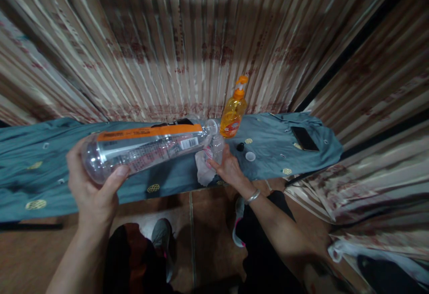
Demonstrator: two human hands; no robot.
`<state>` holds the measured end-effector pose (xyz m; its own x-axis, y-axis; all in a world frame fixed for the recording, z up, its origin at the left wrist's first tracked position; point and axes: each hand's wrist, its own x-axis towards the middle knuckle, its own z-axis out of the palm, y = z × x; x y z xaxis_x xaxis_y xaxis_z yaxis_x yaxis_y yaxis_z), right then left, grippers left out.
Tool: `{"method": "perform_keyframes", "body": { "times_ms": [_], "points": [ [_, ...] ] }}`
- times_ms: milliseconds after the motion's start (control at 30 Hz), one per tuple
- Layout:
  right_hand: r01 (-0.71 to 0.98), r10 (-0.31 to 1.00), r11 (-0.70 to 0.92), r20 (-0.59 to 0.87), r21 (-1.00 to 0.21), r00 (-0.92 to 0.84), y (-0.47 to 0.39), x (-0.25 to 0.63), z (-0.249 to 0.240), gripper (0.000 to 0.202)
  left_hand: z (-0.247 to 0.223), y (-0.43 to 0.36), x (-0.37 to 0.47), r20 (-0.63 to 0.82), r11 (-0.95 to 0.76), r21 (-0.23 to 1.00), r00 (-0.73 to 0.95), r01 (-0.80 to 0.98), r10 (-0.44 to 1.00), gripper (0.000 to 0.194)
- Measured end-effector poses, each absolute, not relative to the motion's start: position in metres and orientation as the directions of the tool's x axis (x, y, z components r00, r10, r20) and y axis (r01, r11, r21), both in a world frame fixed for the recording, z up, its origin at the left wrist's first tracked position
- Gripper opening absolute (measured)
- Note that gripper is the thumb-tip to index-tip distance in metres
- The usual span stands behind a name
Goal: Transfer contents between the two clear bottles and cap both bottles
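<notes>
My left hand (97, 186) is wrapped round the base of a large clear plastic bottle (154, 146) with an orange and silver label. The bottle lies nearly level in the air, its neck pointing right. At its mouth stands a small clear bottle (218, 146), which my right hand (229, 166) grips from the right side. The two bottle mouths meet or nearly meet; I cannot tell which. A crumpled whitish plastic bag or wrap (204, 166) is beside the small bottle, close to my right fingers. Whether liquid is running between them does not show.
An orange pump bottle (233, 115) stands just behind the small bottle. A black cap (240, 146) and a white cap (250, 156) lie on the teal cloth (268, 128), with a phone (304, 138) farther right. A pleated curtain (201, 39) hangs behind.
</notes>
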<state>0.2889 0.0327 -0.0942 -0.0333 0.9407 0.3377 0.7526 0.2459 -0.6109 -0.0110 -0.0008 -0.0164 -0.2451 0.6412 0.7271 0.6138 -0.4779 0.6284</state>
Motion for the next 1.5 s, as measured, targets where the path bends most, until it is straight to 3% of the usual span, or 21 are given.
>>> {"method": "perform_keyframes", "body": {
  "times_ms": [133,1500],
  "points": [
    [0.748,0.935,0.254,0.353,-0.613,-0.029,0.0322,0.2883,-0.093,0.063,-0.0139,-0.0017,-0.0085,0.699,-0.509,0.695,-0.309,0.508,0.645,0.075],
    [0.782,0.936,0.238,0.35,-0.575,-0.027,0.0325,0.2887,-0.095,0.066,-0.0114,-0.0025,-0.0062,0.698,-0.518,0.699,-0.315,0.492,0.643,0.078]
  ]
}}
